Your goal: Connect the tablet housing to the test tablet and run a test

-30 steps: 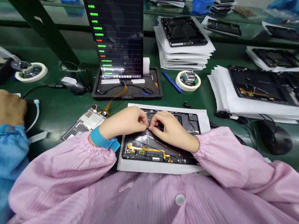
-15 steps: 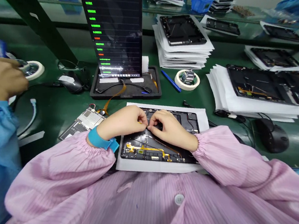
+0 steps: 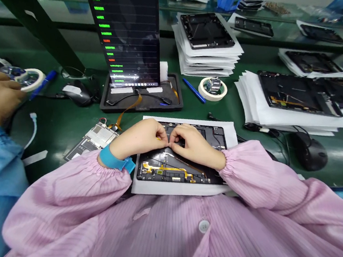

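Green surface [image 3: 74, 124]: opened tablet chassis [image 3: 179, 167] lying on paper sheet [image 3: 179, 188]. Left hand [image 3: 141, 138] & right hand [image 3: 192, 144] both pinching something tiny over it, item unclear. Risk: tugging tearing orange flex cable [image 3: 167, 170].

— Any writing legible anywhere?

— Only on the upright screen [image 3: 128, 33], far centre in its black stand: a column of short green lines down the left side, two or three in red, plus a pale strip near the bottom. Too small and blurred to make out a single word.

— Labels on the open tablet chassis [image 3: 180, 160], near centre?

— None readable. Same for the circuit board [image 3: 93, 139] to the left: no printing sharp enough to read.
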Demonstrator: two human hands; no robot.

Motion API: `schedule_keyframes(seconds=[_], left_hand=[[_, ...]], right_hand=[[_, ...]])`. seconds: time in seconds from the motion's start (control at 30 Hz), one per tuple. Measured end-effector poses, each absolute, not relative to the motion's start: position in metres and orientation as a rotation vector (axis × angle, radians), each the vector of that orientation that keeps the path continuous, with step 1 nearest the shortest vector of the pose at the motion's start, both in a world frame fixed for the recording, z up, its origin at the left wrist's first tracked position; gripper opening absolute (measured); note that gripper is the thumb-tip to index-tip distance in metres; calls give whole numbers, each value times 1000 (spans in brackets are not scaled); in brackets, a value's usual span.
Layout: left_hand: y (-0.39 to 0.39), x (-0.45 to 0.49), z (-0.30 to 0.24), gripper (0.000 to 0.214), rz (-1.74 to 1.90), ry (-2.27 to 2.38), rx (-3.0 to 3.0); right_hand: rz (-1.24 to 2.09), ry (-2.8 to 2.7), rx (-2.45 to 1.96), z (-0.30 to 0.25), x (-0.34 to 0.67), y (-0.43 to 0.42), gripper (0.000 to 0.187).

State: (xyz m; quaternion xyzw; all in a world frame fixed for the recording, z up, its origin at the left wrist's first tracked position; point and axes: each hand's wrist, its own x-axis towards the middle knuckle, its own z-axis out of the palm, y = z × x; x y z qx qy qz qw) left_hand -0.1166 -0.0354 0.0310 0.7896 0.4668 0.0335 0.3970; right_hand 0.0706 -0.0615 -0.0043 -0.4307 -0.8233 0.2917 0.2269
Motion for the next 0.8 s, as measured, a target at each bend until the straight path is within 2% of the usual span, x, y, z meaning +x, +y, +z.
schedule_keyframes(seconds=[0.27,0.47,0.63,0.8], left_hand=[[-37,-113,29,13,193,1254,2005],[-35,-116,32,15,112,1196,1925],[-34,-119,32,26,35,1173,1899],[-36,-116,30,15,67,1209,1916]], right_hand=[[1041,-1985,-1158,-4,77,-60,3],[1320,-1497,-1112,-7,85,-51,21],[1382,-1340,-1084,-9,90,-47,22],[1404,-1356,-1112,-9,90,-48,26]])
